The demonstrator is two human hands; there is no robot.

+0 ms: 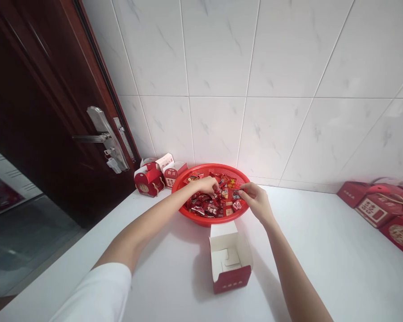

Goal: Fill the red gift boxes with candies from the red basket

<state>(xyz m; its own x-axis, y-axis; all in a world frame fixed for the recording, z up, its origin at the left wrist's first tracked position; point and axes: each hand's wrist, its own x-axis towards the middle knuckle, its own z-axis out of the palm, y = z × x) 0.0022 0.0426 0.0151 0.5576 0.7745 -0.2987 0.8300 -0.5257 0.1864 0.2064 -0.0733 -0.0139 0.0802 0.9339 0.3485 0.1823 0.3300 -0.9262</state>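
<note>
A red plastic basket (210,221) full of wrapped candies (211,207) stands against the wall. My left hand (206,184) reaches into it from the left, fingers curled down among the candies; the fingertips are partly hidden, so what they grip does not show. At the basket's right side, my right hand (256,201) pinches a dark wrapped candy (236,194) between thumb and fingers. In front of the basket, an open-topped red gift box (233,281) has its flap up and its white inside and folded bottom in view.
Red gift boxes (149,181) stand left of the basket, one with an open top (174,172). More red boxes (376,208) with cord handles sit at the right. A white table (168,277) meets a tiled wall (218,58). A dark door (47,89) with keys stands left.
</note>
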